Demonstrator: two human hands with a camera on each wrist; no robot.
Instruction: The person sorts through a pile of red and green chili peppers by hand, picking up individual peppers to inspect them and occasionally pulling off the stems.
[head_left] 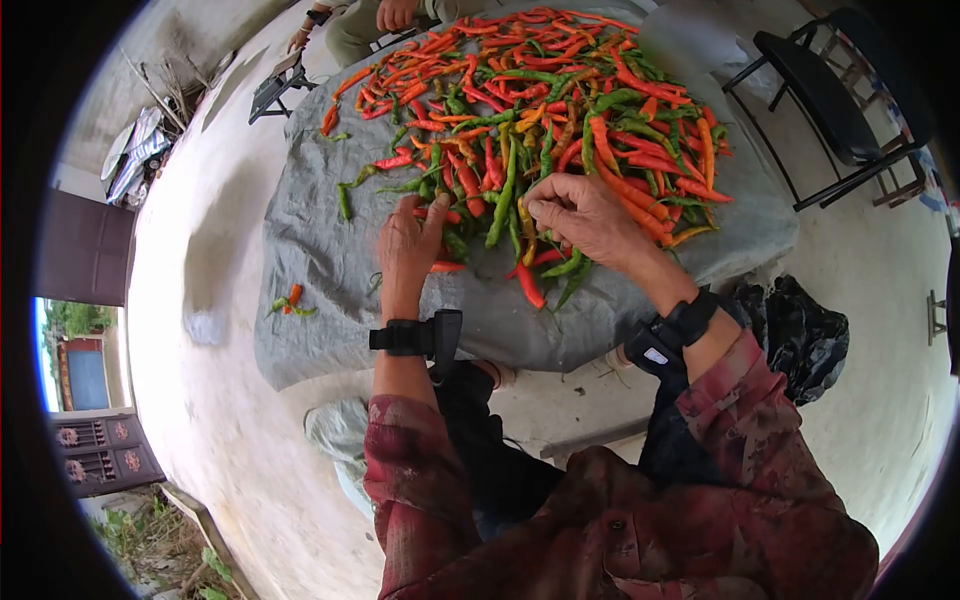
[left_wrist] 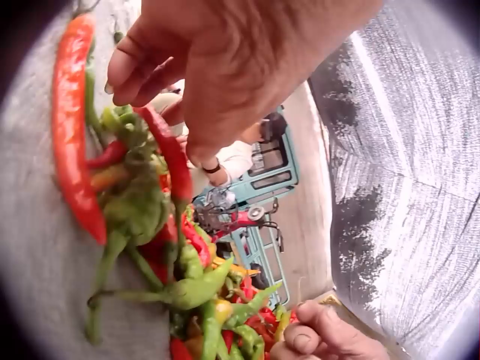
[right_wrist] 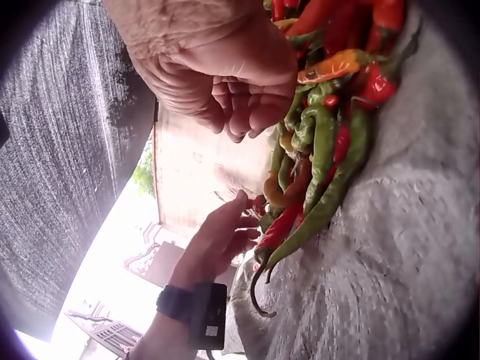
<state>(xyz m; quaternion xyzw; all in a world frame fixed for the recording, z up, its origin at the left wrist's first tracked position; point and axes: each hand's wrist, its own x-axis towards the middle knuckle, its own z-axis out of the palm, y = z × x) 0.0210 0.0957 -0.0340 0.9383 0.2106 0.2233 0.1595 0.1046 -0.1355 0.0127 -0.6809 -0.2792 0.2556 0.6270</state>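
My left hand [head_left: 408,245] reaches to the near left edge of a chili pepper pile [head_left: 560,110], its thumb and fingers apart. In the left wrist view that hand [left_wrist: 232,82] is right at a slender red chili pepper [left_wrist: 171,154], with green chili peppers [left_wrist: 139,214] beside it. Over the pile's near middle is my right hand [head_left: 592,215], thumb and fingertips drawn together above long green chili peppers [head_left: 507,190]. In the right wrist view the right hand's fingers [right_wrist: 251,112] are curled, with nothing showing between them.
The peppers lie on a grey sheet [head_left: 330,250] over a table. A small pepper cluster [head_left: 292,301] sits apart at left. Another person's hand [head_left: 397,14] shows beyond the far edge. A black chair [head_left: 825,95] stands at right, and a black plastic bag [head_left: 800,335] is near my right arm.
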